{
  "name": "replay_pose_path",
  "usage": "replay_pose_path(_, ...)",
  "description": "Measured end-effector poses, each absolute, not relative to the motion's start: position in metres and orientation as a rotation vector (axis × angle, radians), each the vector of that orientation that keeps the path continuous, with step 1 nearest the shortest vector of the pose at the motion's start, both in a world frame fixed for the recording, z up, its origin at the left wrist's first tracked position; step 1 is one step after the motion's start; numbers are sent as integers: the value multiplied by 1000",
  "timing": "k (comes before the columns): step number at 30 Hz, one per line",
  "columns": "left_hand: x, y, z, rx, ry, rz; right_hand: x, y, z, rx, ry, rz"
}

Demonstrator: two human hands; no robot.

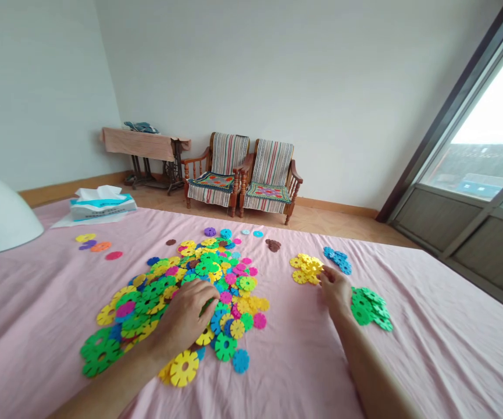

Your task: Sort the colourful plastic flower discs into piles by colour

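Note:
A large mixed heap of notched plastic snowflake discs [149, 291] in green, yellow, blue and pink lies left of the middle. Over its near part is my left hand [190, 308], fingers curled down among the discs; its fingertips are hidden, so what they grip cannot be made out. My right hand [336, 288] is at the right edge of a small pile of yellow snowflake discs [306, 267], its fingers pinched on a yellow disc there. Close by lie a pile of green discs [368, 308] and one of blue discs [337, 259].
Brown discs [273, 245] form a small cluster farther back. Several loose discs [100, 247] lie at the left, near a tissue box [103, 206] and a white rounded object [2, 215]. A pink cloth [286, 361] covers the surface. Two wooden chairs [268, 174] stand beyond.

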State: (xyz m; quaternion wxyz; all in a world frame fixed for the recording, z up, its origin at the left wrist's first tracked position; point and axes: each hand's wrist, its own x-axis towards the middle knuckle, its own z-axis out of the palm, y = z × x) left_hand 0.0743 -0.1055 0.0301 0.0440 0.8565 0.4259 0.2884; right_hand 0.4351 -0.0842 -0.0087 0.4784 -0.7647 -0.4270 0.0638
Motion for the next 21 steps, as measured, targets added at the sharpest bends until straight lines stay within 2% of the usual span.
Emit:
replay_pose_path(6, 74, -106, 30, 2622, 1294, 882, 410, -90, 4, -1812, -1105, 155)
replay_pose_path(12, 73, -107, 29, 2623, 1275, 885, 346, -109, 9, -1492, -1701, 550)
replay_pose_path(21, 74, -107, 30, 2625, 1250, 881, 322, -119, 2, -1550, -1873, 523)
